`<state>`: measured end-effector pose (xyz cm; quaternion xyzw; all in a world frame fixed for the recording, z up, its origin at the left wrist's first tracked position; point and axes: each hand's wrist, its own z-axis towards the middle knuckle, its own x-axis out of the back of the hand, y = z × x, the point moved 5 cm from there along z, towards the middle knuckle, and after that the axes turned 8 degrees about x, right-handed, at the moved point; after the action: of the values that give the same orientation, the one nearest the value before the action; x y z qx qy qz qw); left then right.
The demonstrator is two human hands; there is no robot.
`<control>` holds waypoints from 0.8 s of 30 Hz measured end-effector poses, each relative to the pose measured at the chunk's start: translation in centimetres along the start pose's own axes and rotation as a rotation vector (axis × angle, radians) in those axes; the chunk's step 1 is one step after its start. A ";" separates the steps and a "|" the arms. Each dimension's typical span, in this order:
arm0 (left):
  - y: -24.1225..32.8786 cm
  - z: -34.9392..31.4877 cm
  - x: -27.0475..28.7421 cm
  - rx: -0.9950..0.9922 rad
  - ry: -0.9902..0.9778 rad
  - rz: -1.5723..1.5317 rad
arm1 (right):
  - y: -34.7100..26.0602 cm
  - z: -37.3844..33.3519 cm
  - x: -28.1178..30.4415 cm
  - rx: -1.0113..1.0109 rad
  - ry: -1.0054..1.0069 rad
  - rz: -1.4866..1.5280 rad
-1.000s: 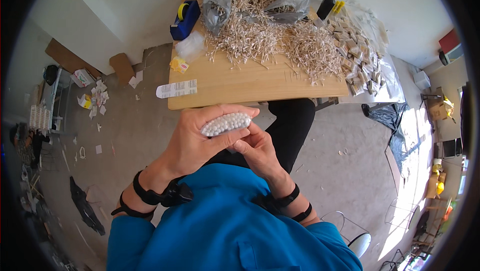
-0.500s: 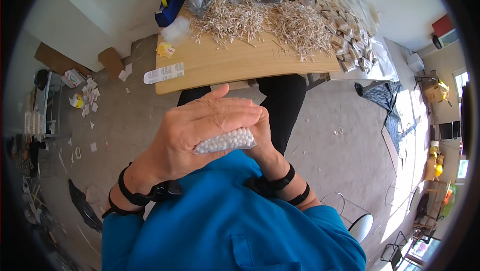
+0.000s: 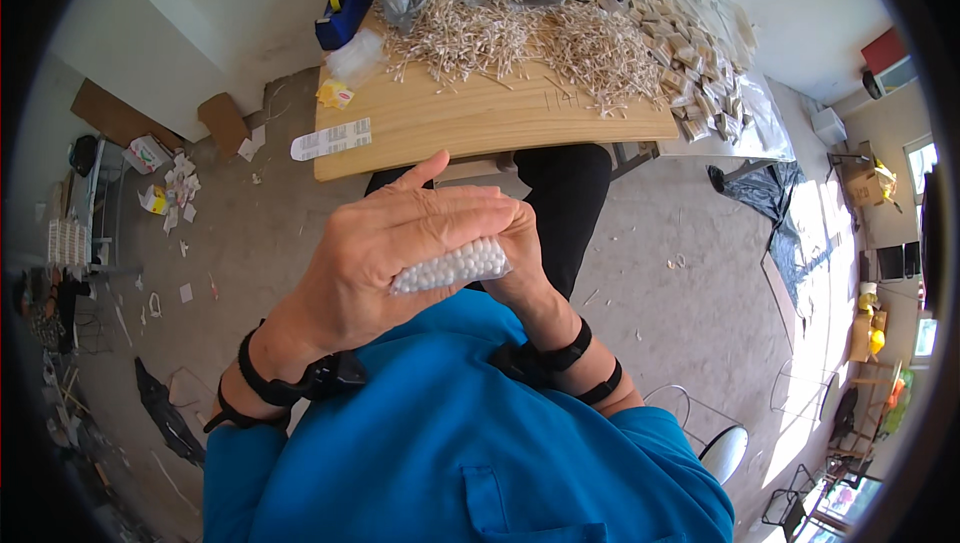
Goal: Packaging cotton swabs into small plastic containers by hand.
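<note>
A: State the position of the swab pack (image 3: pixel 452 267).
B: The swab pack is held in the hands, between the blue shirt (image 3: pixel 430 403) and the worktop (image 3: pixel 440 133). Its white cotton tips face the camera through a clear wrapper.
A: State the condition of the left hand (image 3: pixel 385 243).
B: It grips the swab pack. The fingers (image 3: pixel 455 231) lie nearly straight and close together along the pack's far side, partly covering it.
A: And the right hand (image 3: pixel 523 255)?
B: It is cupped at the pack's right end. The left hand covers most of its fingers; their spread cannot be told.
A: List the worktop items.
B: Loose swabs (image 3: pixel 465 48), heaped toward the rear; a blue tape dispenser (image 3: pixel 340 31), rear left; a printed strip (image 3: pixel 332 140), front left.
</note>
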<state>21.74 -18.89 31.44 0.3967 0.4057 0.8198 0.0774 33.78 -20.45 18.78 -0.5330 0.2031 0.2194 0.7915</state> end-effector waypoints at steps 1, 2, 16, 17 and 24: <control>-0.1 -0.1 0.0 0.005 0.001 -0.001 | 0.0 0.0 0.0 -0.012 0.007 -0.009; -0.1 -0.1 0.0 0.004 0.001 -0.002 | 0.0 0.0 -0.1 -0.012 0.007 -0.011; -2.1 -0.7 0.3 0.052 -0.019 -0.052 | 1.9 0.4 0.5 -0.129 0.076 -0.024; -2.4 -0.7 0.3 0.055 -0.017 -0.053 | 2.0 0.4 0.6 -0.133 0.075 -0.024; -4.2 -0.5 0.5 0.110 0.060 -0.055 | 3.4 0.8 0.9 -0.116 0.002 0.095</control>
<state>20.21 -16.20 28.54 0.3642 0.4629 0.8054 0.0657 32.64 -18.46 15.97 -0.5678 0.2160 0.2676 0.7479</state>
